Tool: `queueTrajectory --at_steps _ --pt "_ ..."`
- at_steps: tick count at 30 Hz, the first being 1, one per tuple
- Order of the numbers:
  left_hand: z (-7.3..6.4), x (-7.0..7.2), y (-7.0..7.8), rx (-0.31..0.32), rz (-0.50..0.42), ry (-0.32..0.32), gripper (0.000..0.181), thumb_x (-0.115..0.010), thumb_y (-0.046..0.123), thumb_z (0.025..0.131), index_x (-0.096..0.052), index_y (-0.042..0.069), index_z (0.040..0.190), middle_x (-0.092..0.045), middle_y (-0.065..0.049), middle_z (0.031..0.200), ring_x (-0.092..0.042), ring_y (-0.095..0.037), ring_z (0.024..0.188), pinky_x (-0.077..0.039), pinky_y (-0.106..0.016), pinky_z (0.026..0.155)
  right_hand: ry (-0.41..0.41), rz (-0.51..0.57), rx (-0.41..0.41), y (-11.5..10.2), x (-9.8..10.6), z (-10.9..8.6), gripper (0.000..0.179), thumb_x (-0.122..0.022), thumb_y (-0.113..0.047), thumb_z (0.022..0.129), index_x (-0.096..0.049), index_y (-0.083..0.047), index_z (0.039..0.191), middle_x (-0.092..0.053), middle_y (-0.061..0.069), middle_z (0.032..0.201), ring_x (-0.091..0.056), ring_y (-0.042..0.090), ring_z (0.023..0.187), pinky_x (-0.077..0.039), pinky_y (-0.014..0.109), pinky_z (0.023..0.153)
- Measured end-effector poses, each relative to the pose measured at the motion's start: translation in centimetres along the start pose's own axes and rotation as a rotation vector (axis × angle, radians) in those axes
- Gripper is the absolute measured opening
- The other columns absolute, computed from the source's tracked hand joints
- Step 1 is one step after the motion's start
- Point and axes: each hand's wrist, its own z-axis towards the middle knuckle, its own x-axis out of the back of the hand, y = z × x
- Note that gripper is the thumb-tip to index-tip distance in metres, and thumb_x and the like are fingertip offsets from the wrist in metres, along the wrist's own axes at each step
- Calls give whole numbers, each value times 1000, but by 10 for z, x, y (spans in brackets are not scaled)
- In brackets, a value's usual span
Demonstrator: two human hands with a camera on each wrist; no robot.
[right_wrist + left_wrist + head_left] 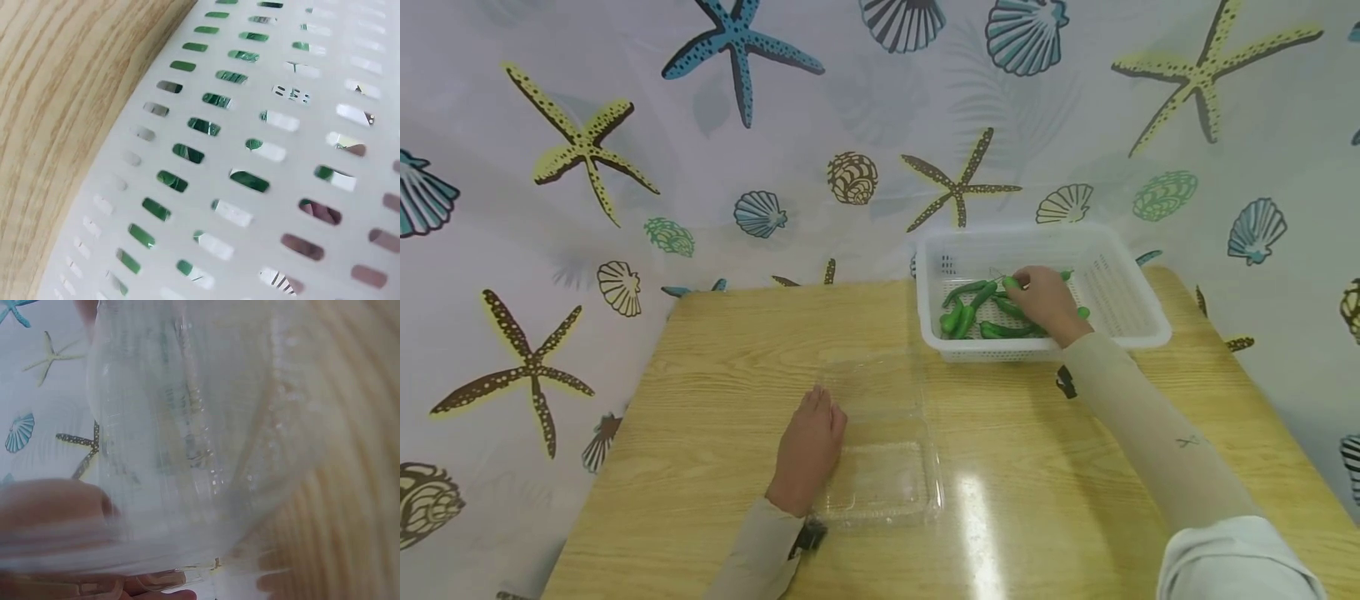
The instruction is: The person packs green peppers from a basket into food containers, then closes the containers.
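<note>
Plainly, we saw smooth, glossy plastic beneath the left hand: its fingers lay together, nearly straight, along the left edge of a clear container and gripped nothing that we could make out. The container was thin and see-through, spread in two rectangular sections, the nearer one with rounded corners and a raised rim. From the left wrist, its ridged wall looked blurred, with fingers showing through it.

Farther off, the right hand reached into a white basket, its fingers curled and pinching a bright green pepper. Around it in the basket we noted other peppers, slender, curved and shiny. The basket's matte wall was pierced by rounded slots. Both vessels stood on a wood-grained table, before a cloth printed with starfish and shells.
</note>
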Motion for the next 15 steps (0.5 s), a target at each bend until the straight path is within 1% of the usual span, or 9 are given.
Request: queueTrajectory --at_steps 4,9,12,15 --pt "1 0 0 -5 7 1 43 -37 19 99 -55 -13 120 -52 -26 126 -48 -37 119 -40 -44 97 80 41 19 -2 3 -1 40 -54 -26 93 -56 2 121 -56 19 117 -56 33 101 -47 49 79" --pt "1 0 1 -25 23 9 41 -37 17 98 -55 -13 120 -53 -26 125 -49 -37 118 -40 -43 97 130 42 50 -7 8 -6 39 -53 -30 93 -58 -1 120 -58 14 112 -57 28 96 -48 45 73" --pt "1 1 2 -7 4 10 41 -38 17 98 -55 -13 120 -53 -26 125 -49 -37 118 -40 -43 97 148 39 90 -15 13 -10 40 -52 -32 94 -59 -2 120 -59 12 111 -57 26 95 -48 44 73" --pt "0 2 3 25 -14 -13 42 -37 19 99 -54 -12 123 -51 -26 128 -47 -37 120 -39 -44 98 165 51 125 -25 19 -17 40 -53 -33 93 -60 -4 120 -58 11 112 -56 25 94 -47 43 72"
